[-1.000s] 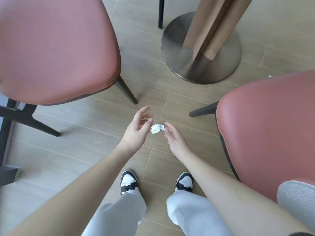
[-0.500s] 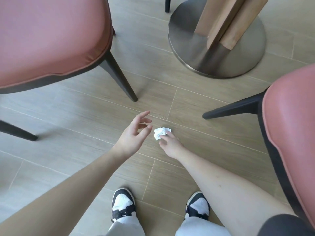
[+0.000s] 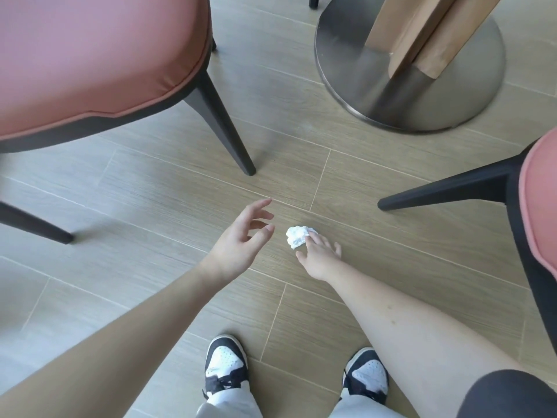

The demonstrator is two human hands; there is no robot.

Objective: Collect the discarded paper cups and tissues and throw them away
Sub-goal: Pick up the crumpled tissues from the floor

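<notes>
A crumpled white tissue sits on the wood-look floor, just right of the frame's centre. The right hand is on it, fingertips touching its right edge, fingers spread and fairly straight, nothing pinched that I can make out. Just left of the tissue hangs the left hand, loosely curved and holding nothing, a small gap between thumb and tissue. Below, two black-and-white sneakers stand on the planks. Upper left, a pink chair on dark legs; at the right edge, a second pink chair. Upper right, the round metal base under a wooden post.
</notes>
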